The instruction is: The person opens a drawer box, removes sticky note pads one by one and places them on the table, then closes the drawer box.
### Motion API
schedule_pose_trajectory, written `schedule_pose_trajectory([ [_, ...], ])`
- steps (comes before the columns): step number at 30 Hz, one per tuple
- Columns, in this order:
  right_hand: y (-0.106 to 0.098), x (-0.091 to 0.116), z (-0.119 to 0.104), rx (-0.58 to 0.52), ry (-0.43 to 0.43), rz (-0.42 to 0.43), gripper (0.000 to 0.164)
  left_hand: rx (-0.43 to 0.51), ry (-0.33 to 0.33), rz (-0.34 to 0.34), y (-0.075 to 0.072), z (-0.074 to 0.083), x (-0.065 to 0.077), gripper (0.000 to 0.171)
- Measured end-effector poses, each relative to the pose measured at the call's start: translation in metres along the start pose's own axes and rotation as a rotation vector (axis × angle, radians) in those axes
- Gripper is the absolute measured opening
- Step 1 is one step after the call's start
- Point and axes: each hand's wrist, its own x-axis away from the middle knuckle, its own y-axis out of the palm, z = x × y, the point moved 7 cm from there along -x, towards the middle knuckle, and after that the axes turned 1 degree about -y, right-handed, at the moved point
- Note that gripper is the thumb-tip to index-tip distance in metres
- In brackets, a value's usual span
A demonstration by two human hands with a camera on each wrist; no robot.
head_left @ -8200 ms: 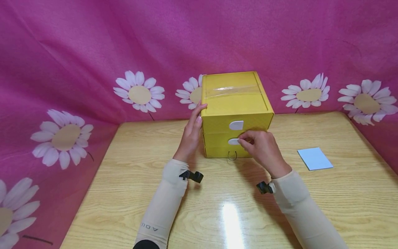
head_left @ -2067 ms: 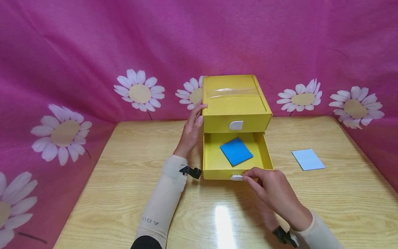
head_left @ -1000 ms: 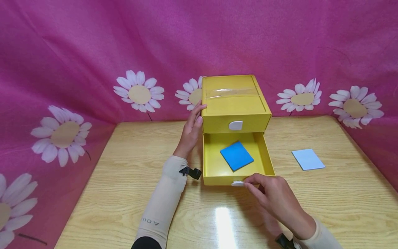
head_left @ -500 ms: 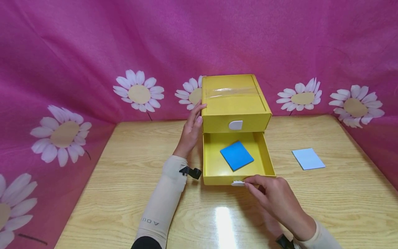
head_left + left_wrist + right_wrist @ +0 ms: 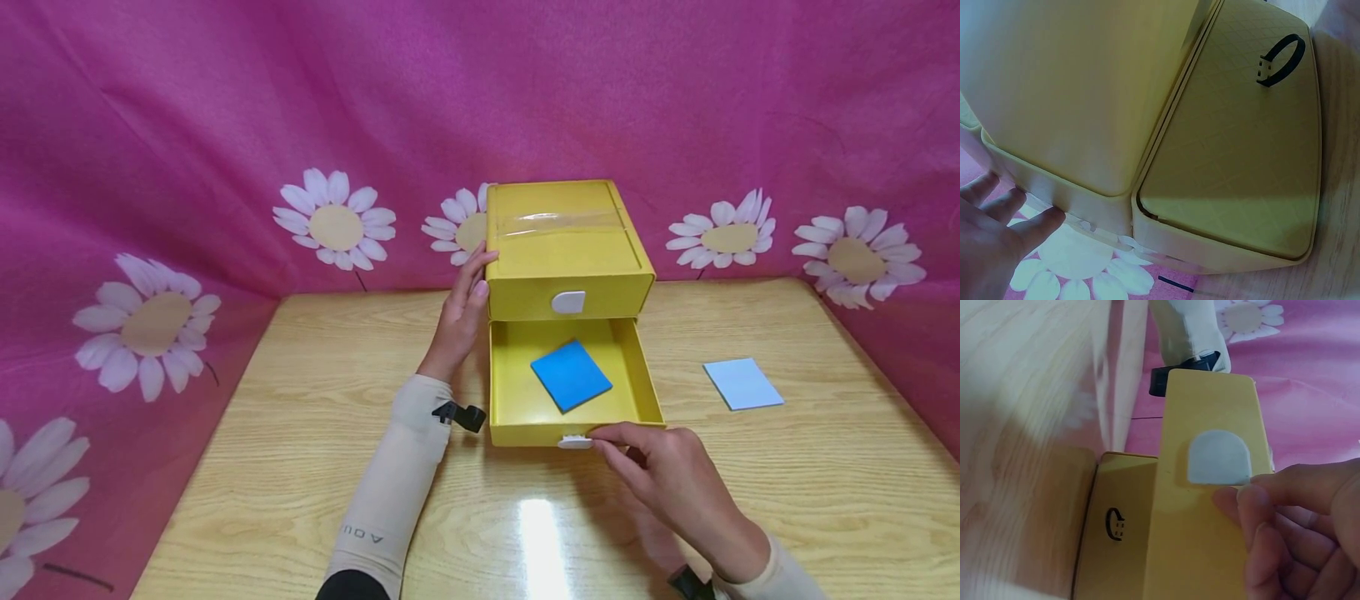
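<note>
A yellow drawer cabinet (image 5: pixel 570 242) stands on the table, its middle drawer (image 5: pixel 517 408) pulled well out toward me. Inside that drawer lies a blue square pad (image 5: pixel 572 375), turned at an angle. My right hand (image 5: pixel 675 479) has thumb and index finger at the right edge of the drawer's white handle (image 5: pixel 574 442), pinching it; the right wrist view shows the fingertips at the edge of the same handle (image 5: pixel 1219 457). With straight fingers, my left hand (image 5: pixel 459 321) rests against the cabinet's left side, fingertips near the top edge.
A light blue square pad (image 5: pixel 744 384) lies on the wooden table (image 5: pixel 337 433) right of the cabinet. The closed top drawer has a white tab (image 5: pixel 568 302). The bottom drawer carries a dark loop (image 5: pixel 1285 59). A pink flowered cloth (image 5: pixel 420 92) hangs behind.
Since the earliest frame, my right hand has drawn the middle drawer toward me, exposing the blue pad. Over the last second the drawer and left hand stay still; the right hand shifts slightly right.
</note>
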Motion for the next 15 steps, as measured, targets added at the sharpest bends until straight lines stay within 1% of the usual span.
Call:
schedule_pose_trajectory([
  [6, -0.007, -0.002, -0.002, -0.020, 0.002, 0.015, 0.018, 0.016, 0.008, -0.002, 0.000, -0.001, 0.000, 0.042],
  [11, -0.013, -0.005, -0.006, -0.037, -0.024, 0.038, 0.020, 0.028, 0.022, -0.008, 0.000, 0.001, 0.000, 0.042],
  [15, -0.019, -0.008, -0.008, -0.036, -0.040, 0.067, 0.021, 0.036, 0.019, -0.012, 0.000, 0.001, -0.001, 0.042],
])
